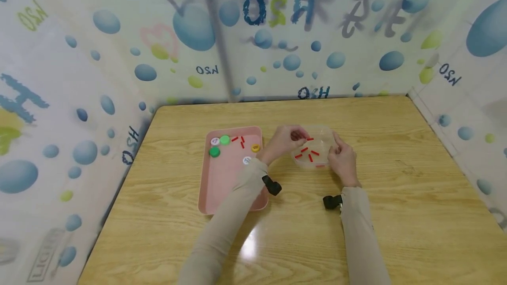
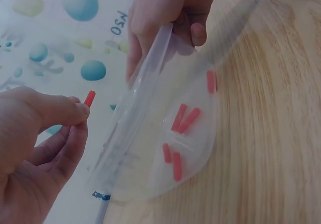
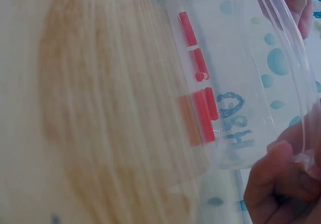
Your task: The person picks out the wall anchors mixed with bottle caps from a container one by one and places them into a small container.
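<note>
My left hand (image 1: pixel 283 142) pinches a short red stick (image 2: pixel 90 98) between thumb and fingertips, over the left side of a clear plastic container (image 1: pixel 324 139). My right hand (image 1: pixel 343 159) grips the container's right rim, thumb and fingers on either side of the wall. Several red sticks (image 3: pixel 203 114) lie loose on the container's floor. To the left is a pink tray (image 1: pixel 203 179), partly covered by my left forearm. It holds a few more red sticks (image 1: pixel 242 144) near its far end.
Round caps also lie in the tray: a light green cap (image 1: pixel 224 140), a dark green cap (image 1: pixel 214 151), a yellow cap (image 1: pixel 255 147) and white caps (image 1: pixel 215 141). Tray and container stand on a wooden table (image 1: pixel 416 179), with a patterned curtain (image 1: pixel 336 38) behind it.
</note>
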A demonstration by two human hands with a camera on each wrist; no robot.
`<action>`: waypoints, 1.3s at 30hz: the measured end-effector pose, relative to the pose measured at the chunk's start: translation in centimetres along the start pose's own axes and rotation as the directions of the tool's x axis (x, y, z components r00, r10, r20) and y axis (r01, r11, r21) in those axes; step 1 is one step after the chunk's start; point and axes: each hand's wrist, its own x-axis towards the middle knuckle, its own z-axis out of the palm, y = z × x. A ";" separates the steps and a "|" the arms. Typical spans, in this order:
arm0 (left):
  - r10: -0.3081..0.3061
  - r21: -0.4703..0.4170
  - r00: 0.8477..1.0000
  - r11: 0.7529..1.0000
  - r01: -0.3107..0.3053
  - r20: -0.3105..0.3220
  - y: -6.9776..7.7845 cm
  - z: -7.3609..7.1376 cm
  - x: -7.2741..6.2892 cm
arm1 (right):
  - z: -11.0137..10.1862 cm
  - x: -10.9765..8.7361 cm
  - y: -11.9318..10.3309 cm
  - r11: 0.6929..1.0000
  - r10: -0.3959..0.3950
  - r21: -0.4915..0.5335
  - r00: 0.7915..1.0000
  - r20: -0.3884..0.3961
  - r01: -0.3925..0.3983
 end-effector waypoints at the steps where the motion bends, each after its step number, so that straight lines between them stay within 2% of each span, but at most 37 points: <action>1: 0.005 0.005 1.000 1.000 -0.005 0.001 0.0 0.1 0.1 | 0.1 0.0 0.0 1.000 0.001 0.001 1.000 0.001 -0.001; 10: 0.034 0.048 0.999 0.998 -0.033 -0.001 -0.1 0.6 0.2 | 0.3 0.2 -0.2 1.000 -0.023 -0.012 0.999 -0.023 0.023; 21: 0.025 0.068 1.000 0.997 -0.024 -0.018 -0.6 -0.4 -0.5 | 0.3 -0.1 -0.3 1.000 -0.007 -0.017 1.000 -0.013 0.007; 25: 0.005 0.074 1.000 0.997 -0.003 -0.027 -0.7 -0.7 -0.8 | 0.2 -0.1 -0.3 1.000 -0.013 -0.014 1.000 -0.023 0.013; 31: -0.048 0.046 0.995 0.998 0.052 -0.082 -1.1 -1.9 -1.7 | 0.1 -0.1 -0.2 1.000 -0.010 -0.005 1.000 -0.019 0.010; 39: -0.059 0.084 0.988 0.994 0.072 -0.142 -1.9 -4.1 -3.1 | 0.1 -0.2 -0.2 1.000 0.003 -0.009 1.000 -0.002 -0.003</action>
